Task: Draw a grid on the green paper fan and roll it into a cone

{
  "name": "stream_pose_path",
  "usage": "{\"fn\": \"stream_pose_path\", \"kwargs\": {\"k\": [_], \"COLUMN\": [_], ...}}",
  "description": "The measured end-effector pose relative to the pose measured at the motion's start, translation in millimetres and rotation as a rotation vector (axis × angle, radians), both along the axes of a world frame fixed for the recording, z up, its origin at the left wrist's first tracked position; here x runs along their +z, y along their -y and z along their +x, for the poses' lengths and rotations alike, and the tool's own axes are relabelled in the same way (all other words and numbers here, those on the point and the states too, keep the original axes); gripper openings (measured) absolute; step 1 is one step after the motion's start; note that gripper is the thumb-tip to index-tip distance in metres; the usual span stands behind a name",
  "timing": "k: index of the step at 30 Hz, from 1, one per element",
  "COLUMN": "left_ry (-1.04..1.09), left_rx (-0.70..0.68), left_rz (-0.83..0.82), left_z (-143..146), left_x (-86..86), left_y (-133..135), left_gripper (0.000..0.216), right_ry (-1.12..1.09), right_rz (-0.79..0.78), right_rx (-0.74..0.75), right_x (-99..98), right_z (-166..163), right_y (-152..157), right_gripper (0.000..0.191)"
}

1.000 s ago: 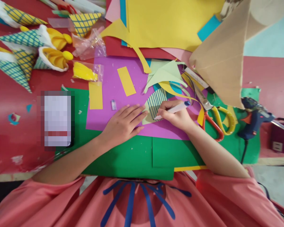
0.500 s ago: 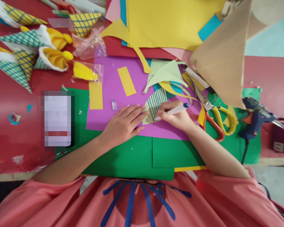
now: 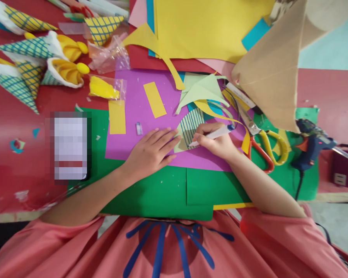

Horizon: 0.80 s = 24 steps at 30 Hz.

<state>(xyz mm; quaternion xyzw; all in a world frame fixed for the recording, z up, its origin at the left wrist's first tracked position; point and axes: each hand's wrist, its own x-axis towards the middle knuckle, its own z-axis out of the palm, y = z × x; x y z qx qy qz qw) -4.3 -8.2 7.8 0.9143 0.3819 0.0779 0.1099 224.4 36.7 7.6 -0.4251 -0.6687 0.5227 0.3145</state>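
Note:
My right hand grips a white marker with a dark blue end, its tip down on a pale green paper piece. Dark parallel stripes run across that piece, and my right hand covers part of it. Fingers stretched out, my left hand lies flat with its fingertips at the piece's left edge. Beneath both is a purple sheet. Scissors with red and yellow handles lie to the right of my right hand. Pale green offcuts sit just beyond the striped piece.
Paper cones with grid lines lie at the far left. A blurred-out phone-like rectangle is left of my arm. At right are a glue gun and a large brown paper cone. Yellow sheets lie at the back.
My right hand and the marker have shifted very slightly, with the marker tip moving a little along the lower edge of the striped piece. My left hand stays in place.

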Motion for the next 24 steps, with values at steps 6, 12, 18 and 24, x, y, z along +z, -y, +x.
{"fn": "stream_pose_path", "kwargs": {"k": [6,12,18,24], "left_ry": [0.024,-0.003,0.022,0.006], "left_rx": [0.001,0.0,-0.032,-0.076], "left_rz": [-0.005,-0.012,-0.039,-0.032], "left_z": [0.1,0.0,-0.9,-0.8], "left_x": [-1.1,-0.6,-0.7,0.4], "left_y": [0.4,0.2,0.8,1.1], "left_gripper": [0.049,0.048,0.055,0.055], "right_ry": [0.044,-0.139,-0.238,-0.169], "right_rz": [0.044,0.006,0.035,0.087], "right_rx": [0.058,-0.271,-0.571,-0.528], "right_x": [0.6,-2.2,-4.4,-1.6], "right_z": [-2.2,1.6,1.2,1.4], "right_y": [0.5,2.6,4.9,5.4], "right_gripper": [0.031,0.023,0.031,0.036]}}
